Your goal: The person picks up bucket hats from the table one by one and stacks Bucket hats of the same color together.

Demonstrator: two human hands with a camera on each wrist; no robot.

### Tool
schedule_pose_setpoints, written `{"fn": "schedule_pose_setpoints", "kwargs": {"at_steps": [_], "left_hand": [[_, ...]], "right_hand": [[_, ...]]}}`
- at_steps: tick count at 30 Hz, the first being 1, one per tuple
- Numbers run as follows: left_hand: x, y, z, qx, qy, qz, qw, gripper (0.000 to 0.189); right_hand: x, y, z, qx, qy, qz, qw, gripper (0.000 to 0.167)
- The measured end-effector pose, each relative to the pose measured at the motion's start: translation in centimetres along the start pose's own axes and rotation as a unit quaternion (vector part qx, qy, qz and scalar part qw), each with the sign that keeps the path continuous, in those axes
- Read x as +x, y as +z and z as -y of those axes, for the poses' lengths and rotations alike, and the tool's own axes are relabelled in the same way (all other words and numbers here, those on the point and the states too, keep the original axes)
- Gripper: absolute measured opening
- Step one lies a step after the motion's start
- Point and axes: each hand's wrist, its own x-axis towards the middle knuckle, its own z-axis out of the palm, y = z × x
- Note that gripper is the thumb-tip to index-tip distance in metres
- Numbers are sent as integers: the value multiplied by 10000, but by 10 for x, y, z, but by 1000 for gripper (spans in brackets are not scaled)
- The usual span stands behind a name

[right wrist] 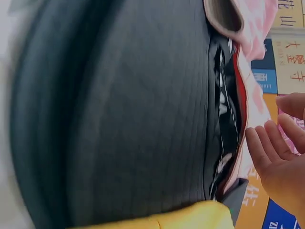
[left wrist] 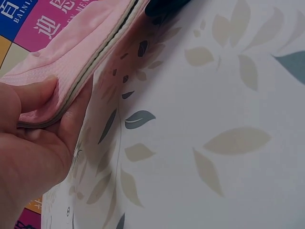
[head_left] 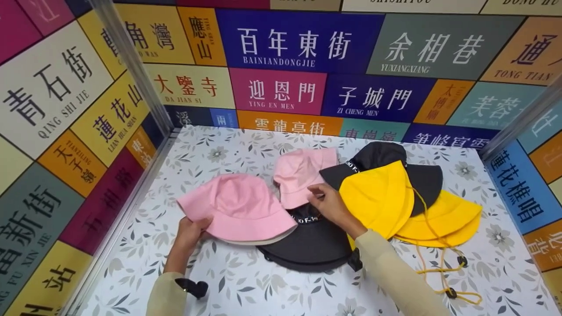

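A pink bucket hat (head_left: 241, 199) is held at its left brim by my left hand (head_left: 189, 230); in the left wrist view the thumb lies on top of the layered brim (left wrist: 71, 90) and fingers are beneath it. Beside it, a second pink hat (head_left: 298, 173) lies partly over black brimmed hats (head_left: 311, 243) with white lettering on the band. My right hand (head_left: 331, 204) is at the second pink hat's right edge, its fingers loosely bent. In the right wrist view those fingers (right wrist: 281, 143) are spread near the pink edge, pinching nothing.
Yellow hats (head_left: 377, 197) with cords and black toggles (head_left: 461, 261) overlap another black hat (head_left: 380, 153) on the right. The table (head_left: 131, 272) has a leaf-patterned cover. Panels with street-name lettering (head_left: 298, 39) rise behind and at both sides.
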Motion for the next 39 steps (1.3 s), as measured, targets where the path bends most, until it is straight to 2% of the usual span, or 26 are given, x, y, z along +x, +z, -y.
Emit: {"fn": "schedule_pose_setpoints", "kwargs": {"at_steps": [8, 12, 24, 30, 34, 39], "left_hand": [[2, -1, -1, 4, 46, 11, 10000, 39], [3, 0, -1, -45, 56, -5, 10000, 37], [2, -3, 4, 34, -52, -93, 9999, 36], [2, -1, 5, -109, 11, 27, 9999, 40], [2, -2, 7, -55, -84, -28, 9999, 38], [2, -2, 9, 9, -118, -91, 9999, 37]], "right_hand": [[34, -23, 1, -311, -23, -113, 9995, 36], [49, -31, 7, -381, 147, -185, 9990, 37], [80, -30, 9, -381, 360, 92, 9986, 42], [93, -29, 5, -116, 917, 92, 9957, 46], [98, -29, 0, 66, 1271, 192, 9917, 49], [104, -34, -7, 209, 1517, 206, 9880, 51]]}}
